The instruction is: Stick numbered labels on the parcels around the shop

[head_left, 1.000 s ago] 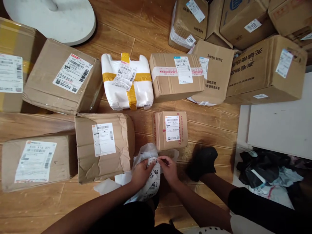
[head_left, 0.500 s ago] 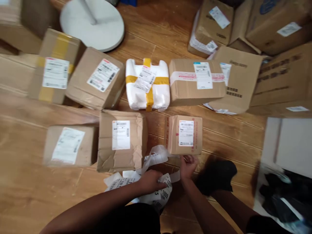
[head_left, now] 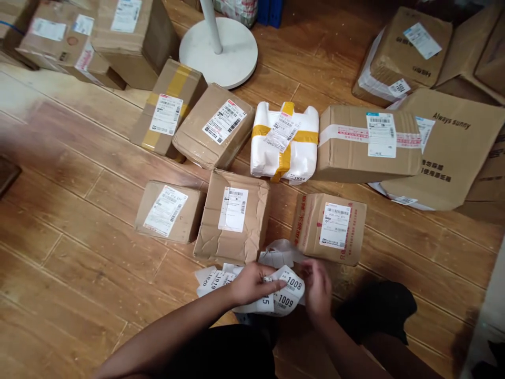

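Note:
My left hand [head_left: 250,284] is closed around a bunched strip of white number labels [head_left: 286,303], its thumb pressed on top. Printed numbers such as 1008 and 1009 face up. Close to the right end of that strip is my right hand [head_left: 319,292], fingers curled and slightly blurred; what they pinch, if anything, is hidden. A pale backing strip [head_left: 279,253] curls behind both hands. Just beyond my right hand stands a small carton [head_left: 302,226] with red print and a shipping label. A dented carton [head_left: 251,237] stands beyond my left hand.
On the wood floor lie a white taped parcel [head_left: 264,158], a long carton [head_left: 355,166] and a carton with yellow tape [head_left: 144,126]. A round white stand base [head_left: 232,63] is behind. More boxes [head_left: 422,68] crowd the right; a dark shoe [head_left: 374,310] is near my right hand.
The view has shifted, so the parcels appear farther right. My right hand has come away from the small carton's lower edge to the label strip. My left hand still holds the labels.

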The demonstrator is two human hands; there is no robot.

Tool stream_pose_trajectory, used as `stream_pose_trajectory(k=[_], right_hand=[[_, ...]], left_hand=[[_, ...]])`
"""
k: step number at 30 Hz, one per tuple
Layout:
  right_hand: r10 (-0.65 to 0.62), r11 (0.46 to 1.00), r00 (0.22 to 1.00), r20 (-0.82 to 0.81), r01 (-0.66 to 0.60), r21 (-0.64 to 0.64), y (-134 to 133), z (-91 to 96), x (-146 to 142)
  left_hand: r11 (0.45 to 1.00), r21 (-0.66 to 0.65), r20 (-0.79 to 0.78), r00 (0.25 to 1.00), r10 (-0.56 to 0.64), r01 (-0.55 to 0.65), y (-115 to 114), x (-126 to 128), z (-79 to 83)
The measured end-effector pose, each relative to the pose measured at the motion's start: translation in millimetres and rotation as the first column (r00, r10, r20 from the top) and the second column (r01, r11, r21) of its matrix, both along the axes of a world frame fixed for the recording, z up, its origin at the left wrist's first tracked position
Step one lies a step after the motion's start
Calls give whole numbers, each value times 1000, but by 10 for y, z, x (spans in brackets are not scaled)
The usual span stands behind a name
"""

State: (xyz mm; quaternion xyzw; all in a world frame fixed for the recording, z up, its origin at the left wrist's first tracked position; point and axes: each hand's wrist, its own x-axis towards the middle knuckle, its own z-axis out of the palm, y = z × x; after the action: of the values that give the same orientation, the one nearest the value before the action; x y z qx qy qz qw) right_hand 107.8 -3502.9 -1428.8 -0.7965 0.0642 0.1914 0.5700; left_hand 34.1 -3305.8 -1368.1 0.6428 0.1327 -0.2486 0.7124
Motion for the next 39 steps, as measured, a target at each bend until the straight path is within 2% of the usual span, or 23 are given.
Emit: stream_pose_trajectory(k=[1, 2, 4, 6, 9, 12, 14, 18, 23, 26, 28, 31, 33, 35, 39], right_hand=[[229, 972, 974, -6, -228, 63, 117, 181, -27], [376, 924, 926, 33, -377, 68, 228, 340, -46], [504, 859, 861, 75, -508, 59, 407, 559, -74], [533, 842, 845, 43, -535, 75, 512, 626, -103], [543, 835, 836, -82, -526, 160, 575, 555, -154], [509, 857, 844, -170, -476, 199, 652, 479, -171], [519, 850, 833, -190, -479, 220, 741, 473, -161], [551, 825, 814, -181, -500, 262, 931, 487, -154], [553, 826, 816, -170, -509, 243, 1048, 454, -204], [571, 813, 806, -155, -530, 241, 1068, 442, -277], [580, 807, 806, -119, -548, 219, 1052, 432, -403], [615, 782, 788, -43, -602, 163, 985, 356, -742], [638, 766, 769, -44, -626, 146, 947, 240, -1008], [625, 777, 778, -53, -615, 136, 952, 83, -1230], [513, 854, 858, 8, -512, 95, 1106, -236, -1434]], left_hand=[[998, 52, 23, 999, 26, -27, 25, -35, 5], [992, 118, 50, 998, 43, -49, 47, -74, 5], [969, 226, 83, 993, 86, -102, 79, -161, -3], [953, 232, 66, 981, 183, -194, 97, -256, -18], [917, 131, -47, 921, 386, -377, 101, -407, -54], [845, 52, -167, 830, 533, -532, 101, -546, -106], [790, 58, -181, 772, 610, -611, 115, -616, -138], [720, 128, -157, 702, 694, -682, 180, -694, -142], [687, 12, -147, 679, 719, -726, 236, -740, -43], [706, -21, -142, 701, 699, -708, 270, -816, -47], [767, -2, -158, 758, 633, -641, 333, -926, -108], [896, 86, -173, 879, 444, -436, 469, -1210, -269], [936, 152, -185, 921, 342, -317, 529, -1451, -405], [937, 160, -237, 910, 341, -309, 536, -1679, -543], [901, 119, -384, 818, 429, -417, 496, -1917, -717]])
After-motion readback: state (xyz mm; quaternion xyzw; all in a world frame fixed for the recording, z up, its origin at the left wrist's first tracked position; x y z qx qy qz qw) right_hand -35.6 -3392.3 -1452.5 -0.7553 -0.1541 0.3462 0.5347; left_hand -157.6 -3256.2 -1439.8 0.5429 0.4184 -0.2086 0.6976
